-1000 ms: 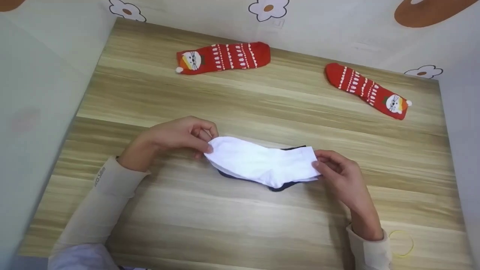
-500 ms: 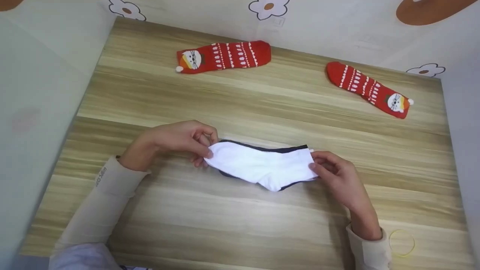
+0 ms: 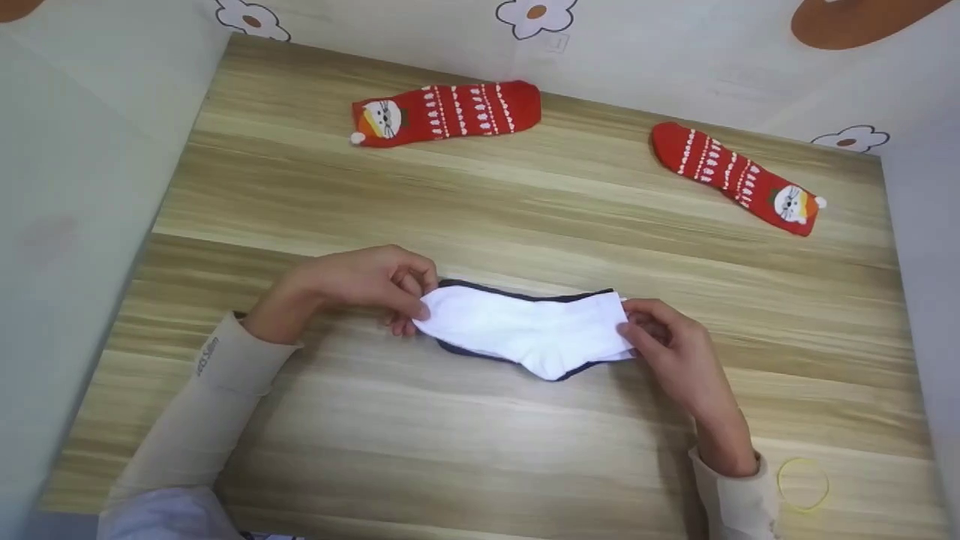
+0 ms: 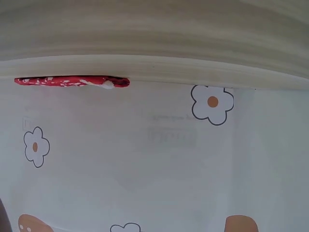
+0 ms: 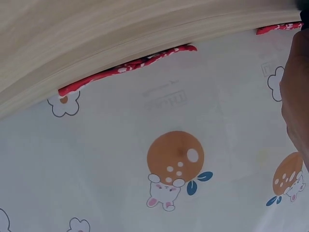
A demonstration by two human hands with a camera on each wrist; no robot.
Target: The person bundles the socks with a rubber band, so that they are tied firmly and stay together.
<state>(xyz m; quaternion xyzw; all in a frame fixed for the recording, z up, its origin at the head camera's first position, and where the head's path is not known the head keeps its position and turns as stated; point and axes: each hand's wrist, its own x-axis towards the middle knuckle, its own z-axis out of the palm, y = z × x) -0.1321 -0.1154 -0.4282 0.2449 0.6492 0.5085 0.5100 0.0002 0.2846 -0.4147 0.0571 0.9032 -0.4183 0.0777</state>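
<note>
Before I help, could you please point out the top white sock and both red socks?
Top white sock (image 3: 521, 326), head view: its middle.
Left red sock (image 3: 446, 114), head view: patterned middle.
Right red sock (image 3: 730, 174), head view: patterned middle.

And there, your white sock (image 3: 517, 322) hides most of the dark sock (image 3: 451, 347) beneath; over in the right wrist view, the edge crops your right hand (image 5: 296, 96).

Red sock (image 5: 130, 66) on wooden tabletop (image 5: 106, 41); second red sock (image 5: 277, 28), dark cloth (image 5: 305, 18) at upper right.

Yellow ring (image 3: 828, 486) on wooden table (image 3: 450, 442)
</note>
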